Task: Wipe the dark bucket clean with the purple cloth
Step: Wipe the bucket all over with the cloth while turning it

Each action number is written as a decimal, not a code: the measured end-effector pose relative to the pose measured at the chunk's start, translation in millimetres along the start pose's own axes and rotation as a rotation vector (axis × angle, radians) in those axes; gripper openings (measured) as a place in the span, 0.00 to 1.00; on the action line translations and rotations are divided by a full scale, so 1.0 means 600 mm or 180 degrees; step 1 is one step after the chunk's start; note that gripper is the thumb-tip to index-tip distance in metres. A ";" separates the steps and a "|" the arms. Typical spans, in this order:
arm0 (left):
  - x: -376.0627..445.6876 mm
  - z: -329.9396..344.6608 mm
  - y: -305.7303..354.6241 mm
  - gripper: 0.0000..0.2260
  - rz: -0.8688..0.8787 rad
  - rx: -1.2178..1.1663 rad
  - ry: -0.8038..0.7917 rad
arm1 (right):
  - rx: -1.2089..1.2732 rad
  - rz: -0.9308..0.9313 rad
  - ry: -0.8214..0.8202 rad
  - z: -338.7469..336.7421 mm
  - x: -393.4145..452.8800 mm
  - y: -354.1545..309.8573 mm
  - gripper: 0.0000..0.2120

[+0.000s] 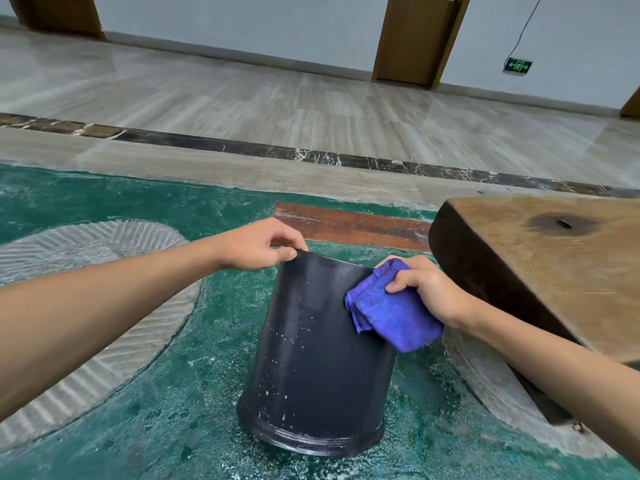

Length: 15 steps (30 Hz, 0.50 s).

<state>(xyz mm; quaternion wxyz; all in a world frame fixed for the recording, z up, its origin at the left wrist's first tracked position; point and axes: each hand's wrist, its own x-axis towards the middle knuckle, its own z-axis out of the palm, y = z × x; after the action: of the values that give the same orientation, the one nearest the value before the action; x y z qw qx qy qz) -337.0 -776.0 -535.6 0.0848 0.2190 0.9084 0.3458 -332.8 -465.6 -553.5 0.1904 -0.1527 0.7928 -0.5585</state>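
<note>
Between the two hands, on a wet green floor (166,410), the dark bucket (311,358) stands upside down, tilted, its side flecked with pale specks. The left hand (256,245) pinches its upper edge; the right hand (426,289) grips the purple cloth (391,313), pressed to the bucket's upper right side. Right of that hand is a wooden slab (554,271); beyond lie pale tiles.

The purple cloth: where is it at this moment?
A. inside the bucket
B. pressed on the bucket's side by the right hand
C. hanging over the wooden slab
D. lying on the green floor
B: the right hand holds the purple cloth against the upper side of the dark bucket.
</note>
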 end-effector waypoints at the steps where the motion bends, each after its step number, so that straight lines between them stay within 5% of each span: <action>1: 0.002 0.001 0.001 0.08 0.0031 0.0013 0.0008 | 0.0006 0.0003 0.0038 -0.003 0.002 0.002 0.27; 9: 0.007 -0.006 0.024 0.09 -0.0116 -0.0580 -0.0281 | 0.0189 -0.0181 0.0163 -0.007 0.015 -0.004 0.27; 15: 0.003 -0.016 0.016 0.08 -0.0353 -0.0647 0.0115 | 0.0518 -0.0396 0.0600 0.004 0.029 -0.004 0.16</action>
<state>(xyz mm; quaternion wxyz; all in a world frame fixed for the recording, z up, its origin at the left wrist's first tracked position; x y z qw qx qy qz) -338.0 -774.6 -521.8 0.1092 0.1524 0.8807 0.4349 -347.0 -476.4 -554.1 0.0918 -0.1325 0.7483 -0.6435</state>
